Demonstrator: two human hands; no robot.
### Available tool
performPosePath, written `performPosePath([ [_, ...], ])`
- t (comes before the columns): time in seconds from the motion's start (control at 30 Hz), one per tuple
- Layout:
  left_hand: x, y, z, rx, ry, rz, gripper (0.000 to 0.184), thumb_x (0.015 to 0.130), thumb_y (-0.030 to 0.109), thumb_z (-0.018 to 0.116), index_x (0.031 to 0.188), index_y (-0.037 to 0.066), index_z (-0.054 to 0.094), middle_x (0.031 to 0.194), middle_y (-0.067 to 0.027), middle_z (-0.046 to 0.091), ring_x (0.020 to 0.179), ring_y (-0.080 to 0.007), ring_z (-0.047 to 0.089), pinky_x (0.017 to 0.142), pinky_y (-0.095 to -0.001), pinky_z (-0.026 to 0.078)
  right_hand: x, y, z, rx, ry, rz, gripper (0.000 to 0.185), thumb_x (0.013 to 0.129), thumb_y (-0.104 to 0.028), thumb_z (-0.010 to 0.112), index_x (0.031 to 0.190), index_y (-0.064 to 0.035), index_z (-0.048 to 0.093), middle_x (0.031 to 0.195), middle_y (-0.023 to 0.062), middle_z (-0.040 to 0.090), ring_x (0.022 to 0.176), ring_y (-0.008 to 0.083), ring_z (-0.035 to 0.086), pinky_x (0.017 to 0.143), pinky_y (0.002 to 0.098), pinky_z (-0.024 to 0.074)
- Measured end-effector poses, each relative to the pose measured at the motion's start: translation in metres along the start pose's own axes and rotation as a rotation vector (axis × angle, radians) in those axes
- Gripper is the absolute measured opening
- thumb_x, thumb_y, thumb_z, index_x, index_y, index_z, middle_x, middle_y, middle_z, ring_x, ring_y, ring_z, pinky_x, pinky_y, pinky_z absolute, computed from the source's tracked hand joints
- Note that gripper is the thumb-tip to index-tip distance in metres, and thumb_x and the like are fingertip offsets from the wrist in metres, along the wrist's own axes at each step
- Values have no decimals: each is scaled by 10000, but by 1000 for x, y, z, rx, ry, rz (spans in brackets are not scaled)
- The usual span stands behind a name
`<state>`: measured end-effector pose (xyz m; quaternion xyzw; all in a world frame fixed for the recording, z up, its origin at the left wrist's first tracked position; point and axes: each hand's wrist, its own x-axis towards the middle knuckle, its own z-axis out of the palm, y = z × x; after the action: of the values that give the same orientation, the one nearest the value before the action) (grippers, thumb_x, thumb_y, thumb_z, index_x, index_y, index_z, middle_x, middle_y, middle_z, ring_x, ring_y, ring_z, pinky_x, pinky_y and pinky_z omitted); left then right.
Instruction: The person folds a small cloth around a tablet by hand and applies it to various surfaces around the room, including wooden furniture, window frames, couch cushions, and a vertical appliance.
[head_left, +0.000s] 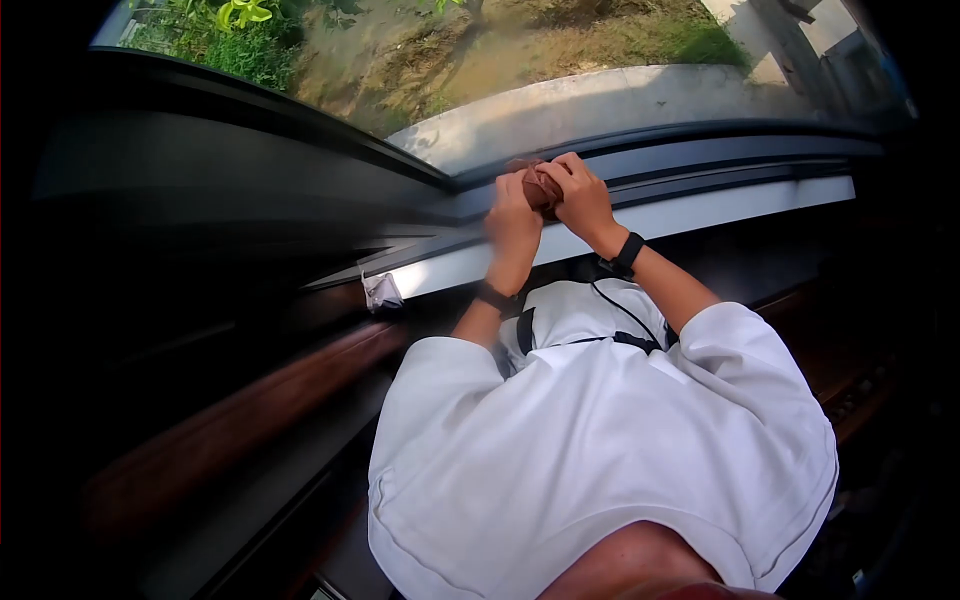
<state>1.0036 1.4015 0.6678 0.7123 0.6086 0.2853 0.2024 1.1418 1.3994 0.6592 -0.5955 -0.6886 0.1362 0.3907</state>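
Observation:
A crumpled brown cloth (pixel 541 190) is bunched between my two hands, above the window track. My left hand (pixel 512 212) has its fingers closed on the cloth's left side. From the right, my right hand (pixel 582 196) grips the same cloth with bent fingers. Both hands are close together over the dark window frame (pixel 690 165). The palms and part of the cloth are hidden behind the fingers.
A pale sill (pixel 720 208) runs along the window's inner side. A small crumpled whitish packet (pixel 381 292) lies at the sill's left end, by a brown wooden edge (pixel 260 415). A dark panel (pixel 230 170) stands left. Outside are plants and a concrete strip (pixel 600 100).

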Motion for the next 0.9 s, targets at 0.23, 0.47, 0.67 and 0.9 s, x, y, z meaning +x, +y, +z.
performPosePath([
  [0.23, -15, -37, -23, 1, 121, -91, 381, 860, 53, 649, 1231, 126, 603, 1202, -95, 630, 1041, -359, 644, 824, -432, 539, 10, -42, 38, 56, -95, -20, 395, 723, 55, 680, 1072, -131, 672, 1020, 60, 610, 962, 324, 631, 722, 423, 544],
  [0.47, -2, -1, 26, -28, 58, 108, 424, 805, 6, 645, 1220, 78, 595, 1171, -89, 636, 1001, -333, 656, 768, -424, 563, -2, 2, -10, -85, -41, 114, 435, 717, 81, 669, 1099, -128, 675, 1049, 68, 623, 964, 348, 636, 755, 426, 540],
  [0.67, 6, 49, 82, -144, -68, 267, 480, 744, -8, 682, 1198, 101, 571, 1120, -89, 608, 974, -346, 648, 753, -453, 552, -23, 45, -64, -231, 39, 321, 420, 743, 75, 649, 1101, -143, 678, 1081, 74, 631, 1014, 348, 632, 799, 432, 537],
  [0.9, -1, 27, 53, -136, -93, 187, 428, 785, 41, 693, 1184, 123, 563, 1087, -94, 604, 963, -352, 645, 726, -460, 537, -17, 24, -47, -205, -5, 246, 383, 729, 62, 669, 1053, -142, 680, 1028, 89, 609, 961, 360, 633, 768, 443, 531],
])
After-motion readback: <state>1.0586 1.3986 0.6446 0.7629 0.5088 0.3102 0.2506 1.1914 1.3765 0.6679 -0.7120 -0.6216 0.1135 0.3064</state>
